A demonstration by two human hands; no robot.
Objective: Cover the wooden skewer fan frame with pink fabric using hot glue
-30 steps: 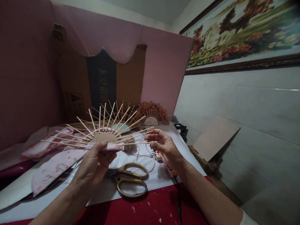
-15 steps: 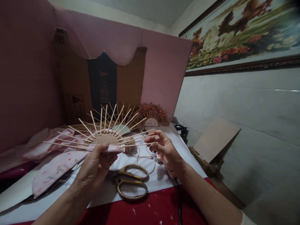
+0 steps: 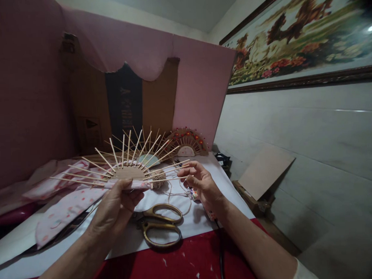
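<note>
My left hand [image 3: 121, 203] is closed on the near edge of a half-round cardboard piece [image 3: 129, 173], thumb on top and fingers beneath. Cloth with pink dots wraps that edge. Thin wooden sticks [image 3: 130, 143] fan out from the curved rim like rays. At the fan's right side, my right hand [image 3: 202, 183] has its thumb and forefinger closed at the tip of the lowest stick [image 3: 167, 180]; the other fingers curl loosely above it. Below the fan, large scissors [image 3: 161, 226] with brass-coloured handles lie on the white sheet. A ball of twine [image 3: 158, 178] sits behind the sticks.
A finished-looking fan with red beads [image 3: 187, 141] leans at the back, beside another stick fan [image 3: 148, 159]. Dotted cloth [image 3: 66, 208] lies at left. A black cord [image 3: 221, 252] runs over the red cloth [image 3: 166, 266]. Pink board [image 3: 199, 86] and cardboard stand behind.
The whole view has shifted slightly, moving everything a little to the left. Both hands keep nearly the same pose on the fan.
</note>
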